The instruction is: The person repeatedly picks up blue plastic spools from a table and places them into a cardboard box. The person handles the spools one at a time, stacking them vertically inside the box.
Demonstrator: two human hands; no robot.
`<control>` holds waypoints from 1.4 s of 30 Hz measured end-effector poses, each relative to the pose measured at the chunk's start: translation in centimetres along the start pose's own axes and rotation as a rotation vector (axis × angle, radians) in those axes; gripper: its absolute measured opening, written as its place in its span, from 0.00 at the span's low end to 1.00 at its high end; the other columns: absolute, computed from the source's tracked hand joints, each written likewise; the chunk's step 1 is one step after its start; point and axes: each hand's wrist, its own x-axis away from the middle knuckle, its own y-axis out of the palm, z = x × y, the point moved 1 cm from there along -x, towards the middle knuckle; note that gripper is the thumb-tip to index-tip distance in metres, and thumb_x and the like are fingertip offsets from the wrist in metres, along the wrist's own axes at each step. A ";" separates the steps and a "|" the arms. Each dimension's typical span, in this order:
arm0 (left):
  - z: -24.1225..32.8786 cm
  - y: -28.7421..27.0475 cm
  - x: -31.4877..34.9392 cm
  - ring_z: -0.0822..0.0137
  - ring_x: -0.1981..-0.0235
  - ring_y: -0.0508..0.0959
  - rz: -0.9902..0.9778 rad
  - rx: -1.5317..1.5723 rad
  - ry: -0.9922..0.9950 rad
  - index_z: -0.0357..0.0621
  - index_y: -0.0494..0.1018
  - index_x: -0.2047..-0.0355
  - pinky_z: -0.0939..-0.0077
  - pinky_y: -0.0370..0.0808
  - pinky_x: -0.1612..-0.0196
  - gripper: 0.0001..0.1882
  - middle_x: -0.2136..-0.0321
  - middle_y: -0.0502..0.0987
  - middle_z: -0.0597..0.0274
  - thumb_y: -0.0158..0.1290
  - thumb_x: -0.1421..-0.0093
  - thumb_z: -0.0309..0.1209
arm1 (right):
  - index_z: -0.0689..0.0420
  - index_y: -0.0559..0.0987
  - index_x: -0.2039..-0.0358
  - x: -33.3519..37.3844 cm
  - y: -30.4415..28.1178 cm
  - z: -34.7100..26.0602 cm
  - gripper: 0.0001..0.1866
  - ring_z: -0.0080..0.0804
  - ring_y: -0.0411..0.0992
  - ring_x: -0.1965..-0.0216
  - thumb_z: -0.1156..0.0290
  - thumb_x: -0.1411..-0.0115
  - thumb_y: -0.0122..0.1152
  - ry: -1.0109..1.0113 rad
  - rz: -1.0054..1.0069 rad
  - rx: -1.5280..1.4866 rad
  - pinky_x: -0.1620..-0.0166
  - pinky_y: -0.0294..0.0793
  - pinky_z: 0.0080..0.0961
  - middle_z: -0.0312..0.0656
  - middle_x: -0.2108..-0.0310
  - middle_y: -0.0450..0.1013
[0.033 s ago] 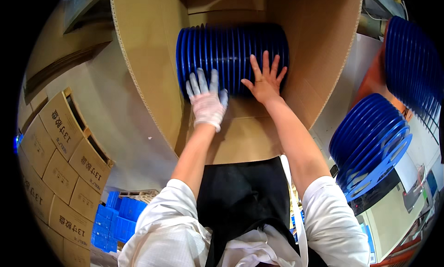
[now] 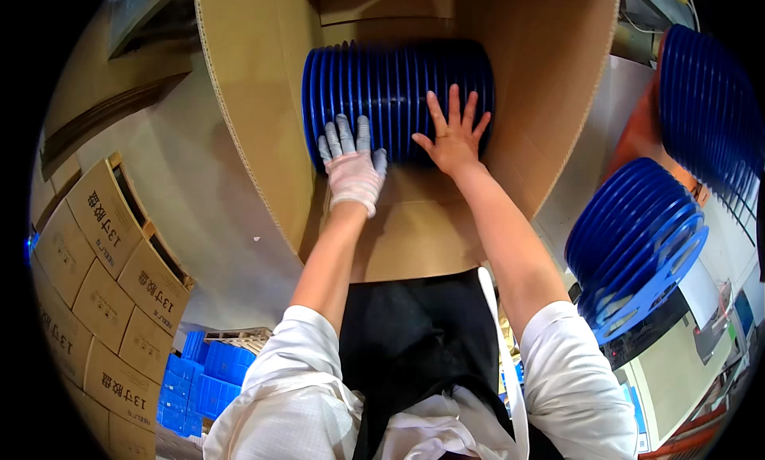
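Note:
A row of blue plastic reels (image 2: 390,86) lies on edge, side by side, inside a large open cardboard box (image 2: 259,125). My left hand (image 2: 352,164), in a whitish glove with grey fingertips, rests on the near side of the row toward its left end. Its fingers are stretched out and slightly spread. Toward the right end, my bare right hand (image 2: 456,141) lies against the reels with its fingers spread wide. Neither hand is wrapped round anything. The undersides of the reels are hidden in the box.
More blue reels (image 2: 633,237) stand stacked on the right, with another row (image 2: 705,101) behind them. Printed cardboard cartons (image 2: 103,301) are piled on the left. Blue plastic bins (image 2: 215,380) sit at the lower left. A pale cabinet (image 2: 677,380) stands at the lower right.
Both hands stay on the reels and shift very slightly left in the picture. The left fingers sit a little closer together. The reels and the box look almost the same.

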 end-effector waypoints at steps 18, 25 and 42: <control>-0.4 -8.9 21.0 0.42 0.34 0.50 -0.335 0.097 -0.052 0.46 0.56 0.36 0.54 0.53 0.34 0.36 0.34 0.49 0.41 0.54 0.44 0.40 | 0.58 0.65 0.44 40.1 -21.2 10.3 0.42 0.51 0.61 0.42 0.68 0.60 0.75 0.092 0.706 -0.287 0.41 0.61 0.43 0.50 0.44 0.64; 2.3 -12.9 22.7 0.44 0.35 0.54 -0.336 0.171 -0.026 0.47 0.57 0.37 0.58 0.56 0.35 0.35 0.35 0.51 0.41 0.54 0.43 0.40 | 0.58 0.68 0.50 38.3 -18.0 15.7 0.39 0.45 0.68 0.51 0.66 0.64 0.76 0.379 0.304 -0.110 0.50 0.69 0.36 0.47 0.55 0.70; 0.8 -17.4 27.5 0.46 0.39 0.62 -0.321 0.294 -0.183 0.44 0.60 0.39 0.62 0.63 0.39 0.32 0.37 0.56 0.42 0.52 0.41 0.41 | 0.63 0.73 0.55 30.4 -23.8 15.2 0.31 0.49 0.68 0.51 0.57 0.55 0.70 0.469 0.505 -0.479 0.50 0.71 0.41 0.49 0.57 0.71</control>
